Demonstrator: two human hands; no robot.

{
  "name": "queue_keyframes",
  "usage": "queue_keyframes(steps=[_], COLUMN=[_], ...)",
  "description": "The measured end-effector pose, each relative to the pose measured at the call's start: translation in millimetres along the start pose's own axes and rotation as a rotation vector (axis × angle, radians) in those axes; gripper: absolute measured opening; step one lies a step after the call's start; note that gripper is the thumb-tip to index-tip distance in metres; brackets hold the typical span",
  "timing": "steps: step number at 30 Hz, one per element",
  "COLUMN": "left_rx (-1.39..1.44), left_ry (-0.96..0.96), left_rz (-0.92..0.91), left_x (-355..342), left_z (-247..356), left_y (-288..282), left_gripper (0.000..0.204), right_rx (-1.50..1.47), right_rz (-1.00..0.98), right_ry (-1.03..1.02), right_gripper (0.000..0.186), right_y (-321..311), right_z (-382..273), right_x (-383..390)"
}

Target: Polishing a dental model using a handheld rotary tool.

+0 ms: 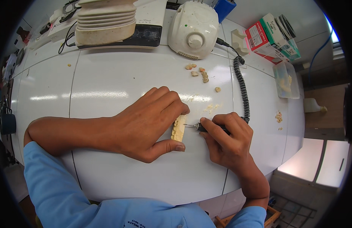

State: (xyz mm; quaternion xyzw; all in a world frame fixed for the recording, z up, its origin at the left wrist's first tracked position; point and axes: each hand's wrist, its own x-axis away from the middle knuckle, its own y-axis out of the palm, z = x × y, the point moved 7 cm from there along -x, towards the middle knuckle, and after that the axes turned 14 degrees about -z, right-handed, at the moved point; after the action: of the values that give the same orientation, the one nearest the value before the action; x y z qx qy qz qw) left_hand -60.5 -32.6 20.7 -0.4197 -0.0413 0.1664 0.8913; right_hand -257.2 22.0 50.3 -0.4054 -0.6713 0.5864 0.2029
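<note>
My left hand [147,123] is closed on a small cream-coloured block [178,130], pinched lengthwise between fingers and thumb on the white table. The block's left edge is bumpy, like a row of carved teeth; its right side looks flat. My right hand [230,140] grips a black rotary handpiece [198,127] like a pen. Its thin metal bur [189,125] points left and reaches the block's right side; whether it touches, I cannot tell. Pale shavings [211,108] lie just beyond the bur.
A coiled black cord [241,81] runs from the handpiece to a white control unit [194,28]. Several small tooth-coloured pieces [204,77] lie in front of it. At the right are a clear plastic tub [287,80], crumbs [279,117] and boxes [262,41]. Stacked pale trays [106,22] stand back left.
</note>
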Motion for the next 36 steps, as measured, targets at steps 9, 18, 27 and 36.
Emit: queue_keyframes(steps=[9, 18, 27, 36], left_rx=[0.003, 0.038, 0.115, -0.066], left_ry=[-0.006, 0.012, -0.093, -0.253], left_rz=[0.0, 0.033, 0.067, -0.088], left_x=[2, 1, -2, -2], left_z=[-2, -3, -5, -10], left_y=[1, -4, -13, -22], left_gripper=[0.07, 0.08, 0.082, 0.085], right_rx=[-0.013, -0.092, -0.306, -0.296], right_rz=[-0.021, 0.098, 0.183, 0.13], right_ry=[-0.018, 0.132, 0.214, 0.246], right_gripper=[0.039, 0.033, 0.019, 0.018], right_y=[0, -12, -17, -15], right_z=[-4, 33, 65, 63], right_x=[-1, 6, 15, 13])
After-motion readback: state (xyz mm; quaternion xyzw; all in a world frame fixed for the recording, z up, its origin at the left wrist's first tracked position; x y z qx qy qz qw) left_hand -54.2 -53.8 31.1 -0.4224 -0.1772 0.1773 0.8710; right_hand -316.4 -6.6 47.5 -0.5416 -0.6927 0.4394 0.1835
